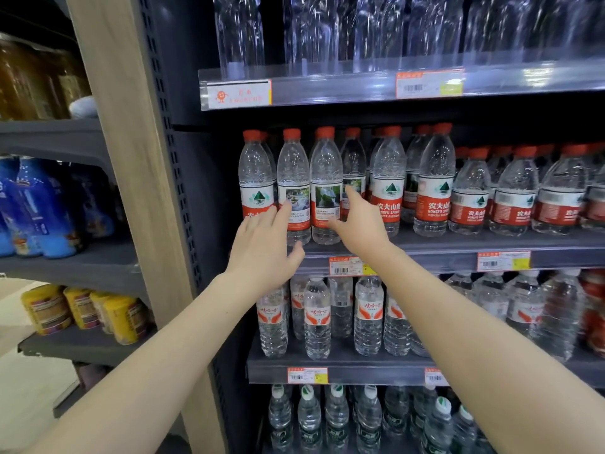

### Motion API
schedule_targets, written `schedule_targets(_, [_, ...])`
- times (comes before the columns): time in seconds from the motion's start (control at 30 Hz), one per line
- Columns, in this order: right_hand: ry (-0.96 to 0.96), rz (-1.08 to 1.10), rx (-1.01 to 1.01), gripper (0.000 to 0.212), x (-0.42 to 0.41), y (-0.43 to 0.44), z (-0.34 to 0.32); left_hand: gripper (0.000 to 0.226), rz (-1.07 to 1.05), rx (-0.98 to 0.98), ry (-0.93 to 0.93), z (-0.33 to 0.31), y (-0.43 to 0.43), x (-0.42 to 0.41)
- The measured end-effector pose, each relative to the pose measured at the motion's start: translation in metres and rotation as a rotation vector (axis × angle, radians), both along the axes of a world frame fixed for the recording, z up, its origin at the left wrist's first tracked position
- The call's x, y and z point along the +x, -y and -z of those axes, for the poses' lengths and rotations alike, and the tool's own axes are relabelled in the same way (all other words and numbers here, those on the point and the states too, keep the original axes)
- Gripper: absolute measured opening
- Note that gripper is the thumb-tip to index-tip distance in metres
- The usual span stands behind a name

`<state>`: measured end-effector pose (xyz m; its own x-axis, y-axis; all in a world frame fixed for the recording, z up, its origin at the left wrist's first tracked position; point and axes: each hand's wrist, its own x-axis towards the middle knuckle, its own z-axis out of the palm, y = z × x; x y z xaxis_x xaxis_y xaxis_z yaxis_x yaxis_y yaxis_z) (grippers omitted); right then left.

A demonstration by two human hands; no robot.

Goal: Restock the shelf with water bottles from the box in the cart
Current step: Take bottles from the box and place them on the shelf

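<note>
Upright bottles [325,172] at shelf [442,257] front-left edge are bracketed btwn L hand [262,247] & R hand [361,221]; both hands spread, nothing gripped.

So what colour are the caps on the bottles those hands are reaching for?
Red. The caps show clearly in the head view, the only one.

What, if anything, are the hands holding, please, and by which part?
Nothing is held: the left hand and right hand are open, straight fingers just reaching the labels of red-capped bottles.
</note>
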<state>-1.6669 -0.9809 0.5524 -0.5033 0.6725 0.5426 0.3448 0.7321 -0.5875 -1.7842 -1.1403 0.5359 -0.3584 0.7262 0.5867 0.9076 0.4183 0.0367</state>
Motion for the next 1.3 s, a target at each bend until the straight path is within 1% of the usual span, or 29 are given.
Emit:
schedule_targets(0.13, [0.174, 0.044, 0.146, 0.055, 0.001, -0.002, 0.005, 0.077, -0.019, -0.074, -0.04, -0.005, 0.002, 0.009])
schedule_targets(0.23, [0.303, 0.076, 0.2, 0.059, 0.0, -0.008, 0.002, 0.074, -0.029, -0.098, -0.078, -0.018, -0.001, 0.013])
schedule_targets(0.33, [0.362, 0.087, 0.172, 0.053, 0.003, -0.015, -0.004, 0.072, -0.015, -0.133, -0.088, -0.032, -0.003, 0.018])
schedule_targets(0.4, [0.382, 0.086, 0.152, 0.056, 0.009, -0.016, -0.008, 0.075, -0.002, -0.173, -0.093, -0.04, -0.001, 0.02])
schedule_targets(0.5, [0.47, 0.061, 0.103, 0.058, 0.02, -0.01, -0.023, 0.078, -0.003, -0.273, -0.069, -0.059, 0.003, 0.019])
schedule_targets(0.6, [0.547, 0.02, 0.075, 0.041, 0.031, 0.004, -0.044, 0.078, -0.025, -0.36, -0.031, -0.077, 0.01, 0.02])
schedule_targets(0.63, [0.602, 0.003, 0.063, 0.037, 0.037, 0.01, -0.06, 0.077, -0.021, -0.398, -0.01, -0.093, 0.015, 0.022])
schedule_targets(0.67, [0.658, -0.013, 0.057, 0.038, 0.041, 0.018, -0.074, 0.076, -0.015, -0.42, 0.011, -0.105, 0.02, 0.025])
schedule_targets(0.73, [0.727, -0.044, 0.045, 0.047, 0.05, 0.034, -0.095, 0.071, -0.01, -0.443, 0.024, -0.122, 0.027, 0.033])
schedule_targets(0.8, [0.764, -0.053, 0.0, 0.051, 0.065, 0.052, -0.136, 0.066, 0.01, -0.475, 0.048, -0.159, 0.037, 0.043])
schedule_targets(0.87, [0.792, -0.043, -0.053, 0.049, 0.082, 0.071, -0.176, 0.067, 0.026, -0.501, 0.043, -0.196, 0.047, 0.056])
schedule_targets(1.0, [0.834, -0.018, -0.147, 0.042, 0.114, 0.099, -0.25, 0.073, 0.049, -0.532, 0.047, -0.266, 0.063, 0.084])
schedule_targets(1.07, [0.858, -0.003, -0.136, 0.039, 0.129, 0.109, -0.283, 0.073, 0.059, -0.54, 0.055, -0.299, 0.069, 0.098])
schedule_targets(1.17, [0.851, 0.01, -0.116, 0.045, 0.148, 0.115, -0.326, 0.073, 0.073, -0.51, 0.054, -0.34, 0.075, 0.117])
schedule_targets(1.2, [0.84, 0.016, -0.113, 0.043, 0.154, 0.117, -0.339, 0.072, 0.074, -0.498, 0.065, -0.352, 0.077, 0.123])
schedule_targets(1.3, [0.822, 0.018, -0.119, 0.03, 0.172, 0.119, -0.373, 0.068, 0.088, -0.49, 0.132, -0.389, 0.085, 0.139])
